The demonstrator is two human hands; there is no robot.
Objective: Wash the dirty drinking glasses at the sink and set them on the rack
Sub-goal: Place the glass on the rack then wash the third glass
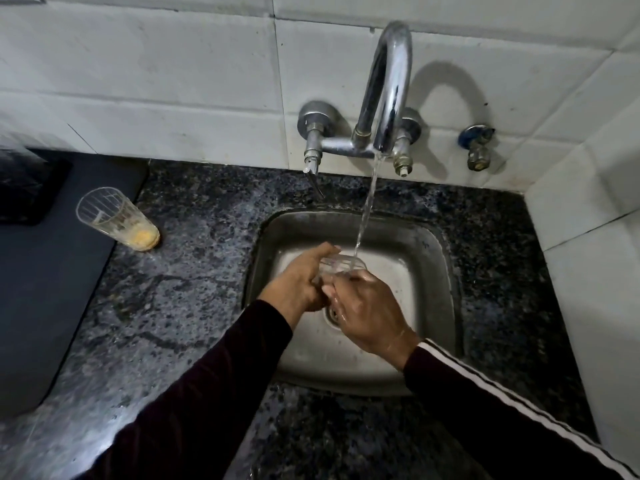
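Observation:
Over the steel sink (440, 258) I hold a clear drinking glass (343, 264) under the running water from the chrome tap (386, 95). My left hand (301, 282) grips the glass from the left side. My right hand (367, 310) is wet and wraps around its lower part from the right. Most of the glass is hidden by my fingers. A second glass (116, 218) with yellow residue in its bottom stands on the dark granite counter (180, 271) to the left of the sink.
A dark grey mat or board (45, 271) covers the counter at far left, with a black object (27, 185) on its back corner. White tiled walls close in behind and on the right. A small blue-handled valve (478, 143) sticks out right of the tap.

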